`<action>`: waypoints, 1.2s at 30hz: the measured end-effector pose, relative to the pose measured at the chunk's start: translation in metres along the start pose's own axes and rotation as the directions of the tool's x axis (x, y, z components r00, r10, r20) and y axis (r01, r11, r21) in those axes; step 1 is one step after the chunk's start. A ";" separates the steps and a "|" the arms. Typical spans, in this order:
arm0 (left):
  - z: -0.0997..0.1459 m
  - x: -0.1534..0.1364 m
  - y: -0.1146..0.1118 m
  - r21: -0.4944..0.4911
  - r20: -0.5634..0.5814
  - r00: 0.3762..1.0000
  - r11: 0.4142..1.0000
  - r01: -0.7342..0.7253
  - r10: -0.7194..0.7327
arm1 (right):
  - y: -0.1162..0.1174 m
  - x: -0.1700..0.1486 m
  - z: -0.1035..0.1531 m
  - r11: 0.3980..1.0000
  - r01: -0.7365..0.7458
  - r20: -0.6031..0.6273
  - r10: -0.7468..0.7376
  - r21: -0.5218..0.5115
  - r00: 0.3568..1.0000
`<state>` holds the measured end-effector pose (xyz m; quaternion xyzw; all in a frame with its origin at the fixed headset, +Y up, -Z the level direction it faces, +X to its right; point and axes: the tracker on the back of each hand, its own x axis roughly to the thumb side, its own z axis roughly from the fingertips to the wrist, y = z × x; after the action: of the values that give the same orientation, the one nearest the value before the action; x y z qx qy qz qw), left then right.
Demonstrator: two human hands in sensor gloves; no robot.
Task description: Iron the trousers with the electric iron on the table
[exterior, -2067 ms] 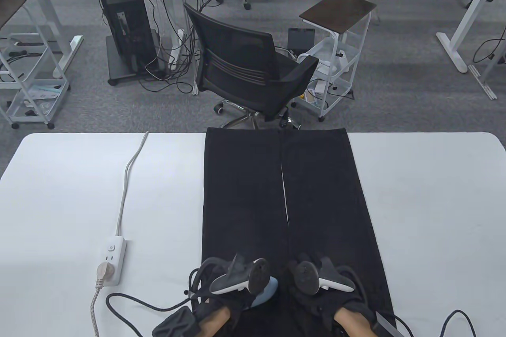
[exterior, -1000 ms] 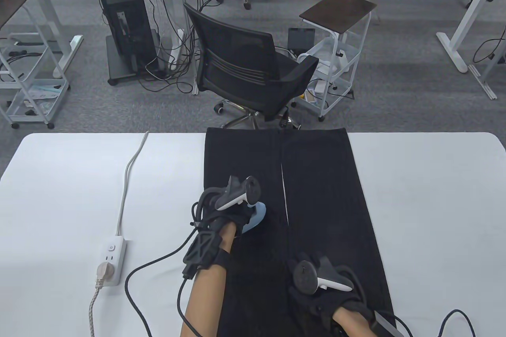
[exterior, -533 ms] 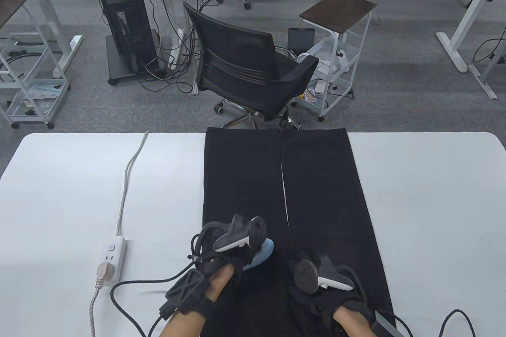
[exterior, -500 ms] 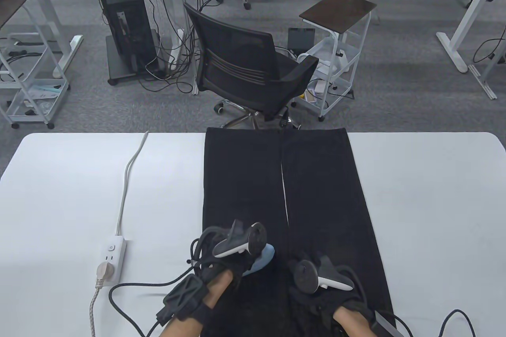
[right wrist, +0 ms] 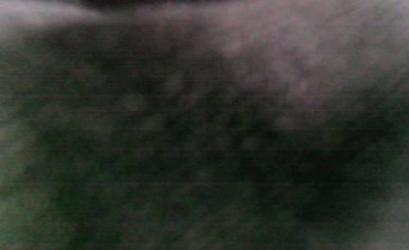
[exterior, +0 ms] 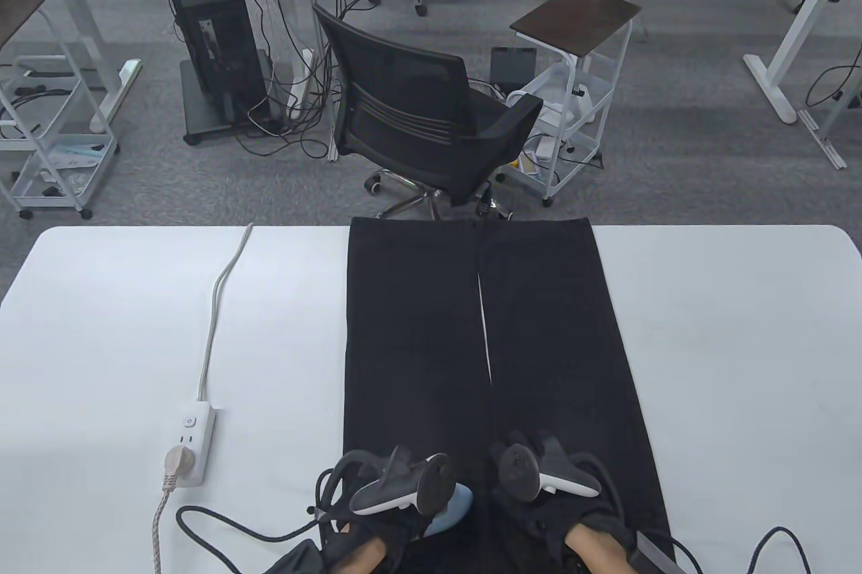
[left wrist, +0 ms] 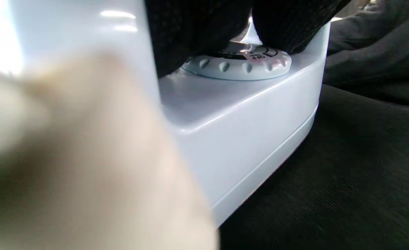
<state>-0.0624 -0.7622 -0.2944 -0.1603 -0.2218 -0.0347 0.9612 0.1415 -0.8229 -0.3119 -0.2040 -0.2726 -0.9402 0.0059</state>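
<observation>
Black trousers [exterior: 539,331] lie flat down the middle of the white table [exterior: 741,345], legs side by side. My left hand [exterior: 394,520] grips the handle of a pale blue electric iron [exterior: 450,512], which sits on the left trouser leg near the table's front edge. The left wrist view shows the iron's body [left wrist: 246,118] and its dial [left wrist: 239,64] close up on the black cloth, with gloved fingers [left wrist: 190,31] around the handle. My right hand [exterior: 539,513] rests flat on the right trouser leg beside the iron. The right wrist view shows only dark blurred fabric.
A white power strip [exterior: 190,442] with a plug in it lies on the table to the left, its cable running to the far edge. A black glove cable [exterior: 229,523] loops near the front left. A black office chair [exterior: 417,109] stands beyond the table's far edge.
My left hand has drawn the iron back along the left trouser leg, from mid-leg to the front edge of the table. My right hand has stayed in place.
</observation>
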 end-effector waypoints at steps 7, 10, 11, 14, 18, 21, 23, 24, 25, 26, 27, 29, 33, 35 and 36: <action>-0.052 -0.024 0.018 0.003 -0.088 0.996 1.000 -0.031 0.031 | 0.000 0.001 0.000 1.000 -0.002 0.000 0.002 -0.002 1.000; -0.079 -0.041 0.028 0.007 -0.150 0.987 0.998 -0.061 0.061 | 0.000 0.001 0.000 1.000 -0.003 0.002 0.003 -0.003 1.000; -0.090 -0.048 0.032 0.007 -0.176 0.982 0.997 -0.073 0.073 | 0.000 0.001 0.000 1.000 -0.003 0.003 0.004 -0.002 1.000; -0.114 -0.065 0.040 0.017 -0.249 0.963 0.994 -0.106 0.107 | 0.000 0.001 0.000 1.000 -0.002 0.006 0.002 -0.002 1.000; -0.135 -0.085 0.047 0.027 -0.329 0.933 0.990 -0.141 0.142 | 0.000 0.001 -0.001 1.000 -0.003 0.012 0.003 0.004 1.000; -0.144 -0.093 0.050 0.035 -0.377 0.912 0.986 -0.163 0.165 | 0.000 0.001 -0.001 1.000 0.001 0.016 -0.001 0.006 1.000; -0.144 -0.093 0.050 0.034 -0.381 0.910 0.986 -0.163 0.164 | 0.000 0.001 -0.001 1.000 -0.001 0.018 0.000 0.007 1.000; -0.142 -0.091 0.049 0.047 -0.382 0.911 0.988 -0.145 0.152 | 0.000 0.001 -0.001 1.000 0.001 0.019 -0.001 0.007 1.000; -0.140 -0.089 0.049 0.049 -0.375 0.916 0.990 -0.132 0.141 | 0.000 0.001 -0.001 1.000 0.000 0.020 -0.001 0.007 1.000; -0.137 -0.086 0.048 0.042 -0.367 0.919 0.990 -0.135 0.141 | 0.000 0.001 -0.001 1.000 0.001 0.022 -0.001 0.006 1.000; -0.134 -0.084 0.047 0.044 -0.361 0.922 0.990 -0.133 0.140 | 0.000 0.000 -0.001 1.000 0.003 0.023 -0.003 0.006 1.000; -0.122 -0.077 0.042 0.047 -0.348 0.928 0.991 -0.125 0.134 | 0.000 0.000 -0.001 1.000 0.007 0.027 -0.007 0.005 1.000; -0.098 -0.061 0.034 0.046 -0.340 0.932 0.992 -0.121 0.129 | 0.000 -0.001 -0.001 1.000 0.008 0.031 -0.008 0.007 0.999; -0.083 -0.051 0.029 0.043 -0.332 0.935 0.992 -0.117 0.125 | 0.000 -0.001 -0.001 1.000 0.009 0.035 -0.009 0.006 0.999; -0.077 -0.047 0.027 0.043 -0.327 0.937 0.992 -0.115 0.123 | 0.000 -0.001 -0.001 1.000 0.010 0.036 -0.010 0.006 0.999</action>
<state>-0.0689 -0.7621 -0.3882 -0.1543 -0.0484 -0.0004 0.9868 0.1424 -0.8237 -0.3130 -0.2196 -0.2766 -0.9356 -0.0029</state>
